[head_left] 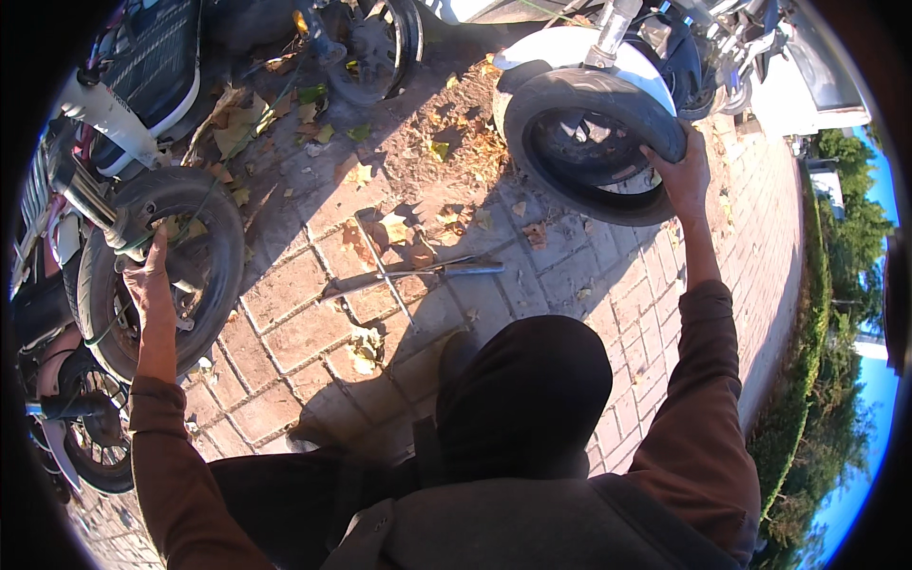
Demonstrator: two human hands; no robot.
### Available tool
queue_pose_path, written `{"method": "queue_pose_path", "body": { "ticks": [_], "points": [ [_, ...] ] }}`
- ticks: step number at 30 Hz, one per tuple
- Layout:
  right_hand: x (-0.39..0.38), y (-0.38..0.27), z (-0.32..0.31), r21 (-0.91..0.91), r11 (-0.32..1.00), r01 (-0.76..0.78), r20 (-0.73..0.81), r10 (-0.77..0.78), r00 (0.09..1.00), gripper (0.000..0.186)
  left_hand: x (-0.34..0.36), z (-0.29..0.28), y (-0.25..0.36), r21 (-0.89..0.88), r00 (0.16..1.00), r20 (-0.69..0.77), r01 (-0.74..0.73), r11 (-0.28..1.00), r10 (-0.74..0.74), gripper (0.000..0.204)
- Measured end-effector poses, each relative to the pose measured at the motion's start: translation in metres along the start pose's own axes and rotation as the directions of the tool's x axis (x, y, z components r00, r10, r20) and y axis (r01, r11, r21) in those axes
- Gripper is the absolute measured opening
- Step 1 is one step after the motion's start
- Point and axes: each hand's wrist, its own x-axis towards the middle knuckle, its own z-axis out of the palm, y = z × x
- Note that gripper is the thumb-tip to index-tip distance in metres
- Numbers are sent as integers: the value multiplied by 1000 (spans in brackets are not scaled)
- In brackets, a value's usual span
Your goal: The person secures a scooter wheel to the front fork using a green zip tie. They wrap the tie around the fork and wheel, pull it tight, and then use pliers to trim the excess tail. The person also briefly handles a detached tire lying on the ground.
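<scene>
My right hand point(681, 171) is closed on the edge of a black tyre point(546, 176), which is tilted and has an open middle with no rim seen in it. It stands against the white front fender point(570, 47) of a two-wheeler at the upper right. At the left, my left hand point(150, 280) grips the lower end of a fork point(100, 204), beside the hub of a mounted wheel point(214, 252). Its fingers are partly hidden behind the fork. On the paving between my arms lie a thin metal rod point(385, 271) and a tool with a grey-blue handle point(473, 269), crossing each other.
Several two-wheelers stand close by, one with a bare wheel point(380, 57) at the top and another wheel point(100, 427) at the lower left. Dry leaves point(394, 228) are scattered over the brick paving point(294, 337). A green hedge point(807, 380) borders the right side.
</scene>
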Motion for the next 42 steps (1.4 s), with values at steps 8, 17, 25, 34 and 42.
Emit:
{"method": "queue_pose_path", "body": {
  "ticks": [8, 17, 25, 34, 42],
  "points": [
    [11, 10, 38, -21, 1000, -6, 107, 8, 994, 74, 1, 4, 10, 105, 994, -46, 106, 989, -102, 44],
    [27, 14, 50, 2, 999, 37, 203, -36, 978, 80, 4, -3, 10, 475, 995, 67, 36, 879, -77, 43],
    [42, -7, 46, 227, 971, -79, 447, -32, 894, 81, 3, -3, 2, 181, 998, 3, 68, 981, -69, 50],
    [40, -36, 38, 91, 995, 33, 420, -69, 905, 76, 1, -3, 2, 98, 996, 25, 78, 992, -81, 49],
    [31, -61, 30, -46, 999, 11, 340, 5, 940, 65, 3, -2, -3, 221, 999, 32, 25, 975, -33, 37]
  ]
}}
